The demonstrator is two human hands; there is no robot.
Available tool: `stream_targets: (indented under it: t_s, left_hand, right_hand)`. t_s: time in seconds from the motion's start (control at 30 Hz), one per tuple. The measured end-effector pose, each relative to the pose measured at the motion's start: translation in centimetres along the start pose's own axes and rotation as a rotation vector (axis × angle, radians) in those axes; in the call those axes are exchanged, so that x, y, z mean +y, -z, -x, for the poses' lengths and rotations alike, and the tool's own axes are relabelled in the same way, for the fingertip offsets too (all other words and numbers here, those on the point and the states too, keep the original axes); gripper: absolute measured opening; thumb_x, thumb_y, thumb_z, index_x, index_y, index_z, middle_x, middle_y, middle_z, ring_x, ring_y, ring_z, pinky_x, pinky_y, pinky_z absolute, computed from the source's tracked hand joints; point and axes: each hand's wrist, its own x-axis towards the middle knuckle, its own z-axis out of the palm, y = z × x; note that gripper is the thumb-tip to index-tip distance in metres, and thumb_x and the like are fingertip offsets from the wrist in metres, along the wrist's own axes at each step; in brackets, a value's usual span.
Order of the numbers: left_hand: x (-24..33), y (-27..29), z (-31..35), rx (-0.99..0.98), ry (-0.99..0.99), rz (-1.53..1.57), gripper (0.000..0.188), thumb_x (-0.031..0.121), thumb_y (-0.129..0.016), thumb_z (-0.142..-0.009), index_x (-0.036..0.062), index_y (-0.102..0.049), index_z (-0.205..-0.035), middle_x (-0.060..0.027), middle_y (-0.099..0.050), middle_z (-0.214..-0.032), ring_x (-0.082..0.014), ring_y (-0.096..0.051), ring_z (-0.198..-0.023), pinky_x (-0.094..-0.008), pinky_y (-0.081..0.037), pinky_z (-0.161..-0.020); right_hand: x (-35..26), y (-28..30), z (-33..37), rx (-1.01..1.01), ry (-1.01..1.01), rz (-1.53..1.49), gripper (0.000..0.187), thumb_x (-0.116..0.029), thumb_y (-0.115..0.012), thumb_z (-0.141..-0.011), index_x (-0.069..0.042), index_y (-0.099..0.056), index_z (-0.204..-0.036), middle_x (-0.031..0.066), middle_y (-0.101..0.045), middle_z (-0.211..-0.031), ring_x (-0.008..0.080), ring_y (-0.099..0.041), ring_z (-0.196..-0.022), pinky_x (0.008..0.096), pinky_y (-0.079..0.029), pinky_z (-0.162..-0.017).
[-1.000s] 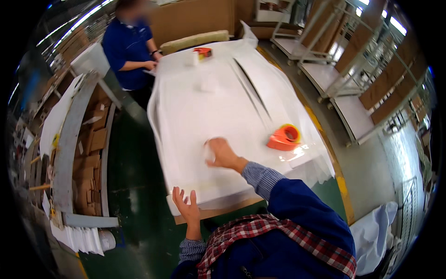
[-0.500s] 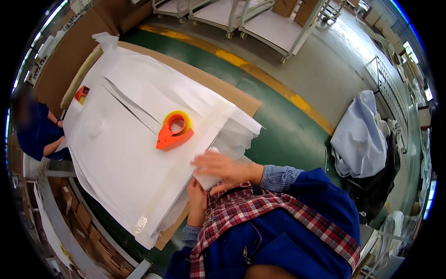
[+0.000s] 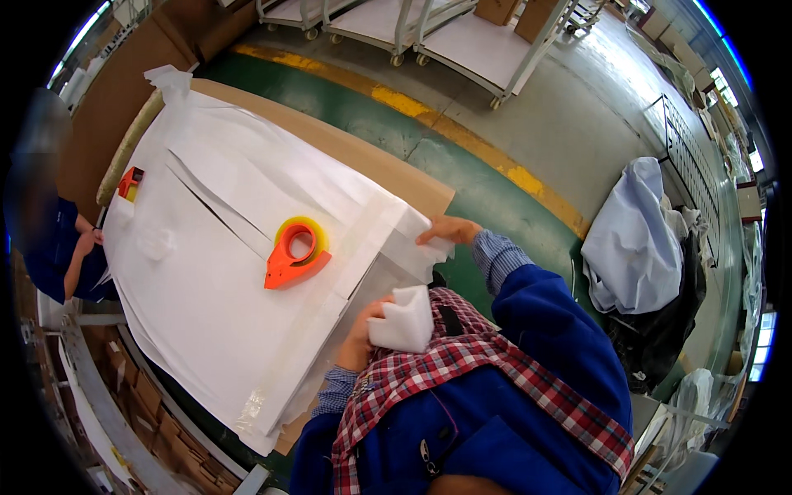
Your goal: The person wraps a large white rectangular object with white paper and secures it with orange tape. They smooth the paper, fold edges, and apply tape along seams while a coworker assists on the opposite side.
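A large flat package (image 3: 223, 330) in white wrapping sheet lies before me, with clear tape along its near edge. My left hand (image 3: 356, 340) is closed on a white foam corner protector (image 3: 404, 323), held beside the near edge. At the package's near right corner my right hand (image 3: 454, 231) is closed on the loose white wrapping sheet (image 3: 412, 254); its fingertips are partly hidden. An orange tape dispenser (image 3: 285, 271) with a yellow-edged roll lies on top of the package, away from both hands.
Brown cardboard (image 3: 330, 136) sticks out under the package. Across from me a co-worker in blue (image 3: 54, 247) stands near a second tape dispenser (image 3: 129, 183). White-decked carts (image 3: 478, 49) stand beyond a yellow floor line. Draped grey cloth (image 3: 631, 239) is at right.
My right hand has left the foam protector and moved away to the package corner. The foam protector stays in my left hand, now in plain sight. The co-worker's hands have come together.
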Motion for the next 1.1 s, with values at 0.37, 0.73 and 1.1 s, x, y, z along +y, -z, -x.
stream_targets:
  t_s: [0.37,0.73,1.1]
  left_hand:
    - [-2.8,-6.7,-11.8,-0.047,-0.094,0.252,0.042,0.018,-0.049,-0.085,0.0009,-0.05,-0.123,-0.0105,-0.063,-0.107,-0.0201,-0.063,-0.093,-0.0334,-0.052,-0.081]
    - [2.3,-2.6,-14.0,0.58,-0.625,0.424,0.035,0.026,-0.039,-0.095,0.0033,-0.052,-0.119,-0.0103,-0.057,-0.118,-0.0217,-0.056,-0.109,-0.0357,-0.042,-0.097]
    - [3.9,-4.9,-12.9,0.608,-0.429,-0.076,0.049,0.03,-0.049,-0.094,0.0052,-0.04,-0.135,-0.0045,-0.05,-0.128,-0.0148,-0.049,-0.115,-0.0297,-0.04,-0.096]
  right_hand:
    - [-8.0,0.6,-5.0,-0.48,-0.199,-0.123,0.043,-0.023,-0.064,-0.086,0.003,-0.052,-0.118,0.0142,-0.064,-0.109,0.02,-0.065,-0.089,0.0288,-0.055,-0.069]
    - [-8.9,5.2,-3.7,-0.051,0.232,-0.104,0.056,-0.048,-0.051,-0.09,-0.002,-0.05,-0.121,0.0078,-0.058,-0.115,0.0177,-0.055,-0.101,0.032,-0.046,-0.085]
    - [-6.4,2.0,-1.0,-0.598,0.508,-0.351,0.097,-0.02,-0.079,-0.069,-0.002,-0.021,-0.143,0.0112,-0.037,-0.139,0.0227,-0.032,-0.13,0.0349,-0.026,-0.108]
